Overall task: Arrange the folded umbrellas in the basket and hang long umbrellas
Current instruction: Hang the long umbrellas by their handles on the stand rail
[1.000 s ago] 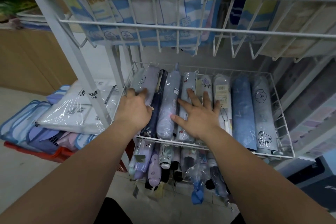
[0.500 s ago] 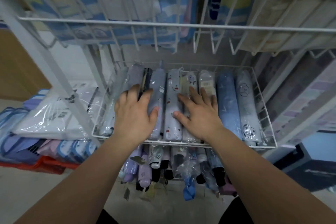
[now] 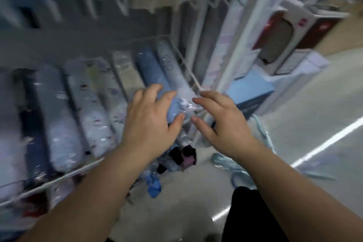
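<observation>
In white wire basket [image 3: 59, 179], right end: blue folded umbrella [image 3: 155, 72], plastic-sleeved, lengthwise among paler ones. Left hand [image 3: 149, 122] grip curled round its near end; right hand [image 3: 225, 124] beside, fingers spread, holding nothing.

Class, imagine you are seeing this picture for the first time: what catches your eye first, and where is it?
Two bare hands meet mid-frame: the left hand curls round the near end of a blue folded umbrella, the right hand open beside it. Wrapped folded umbrellas lie side by side in the wire basket on the left; red-and-white boxes stand at upper right.
</observation>
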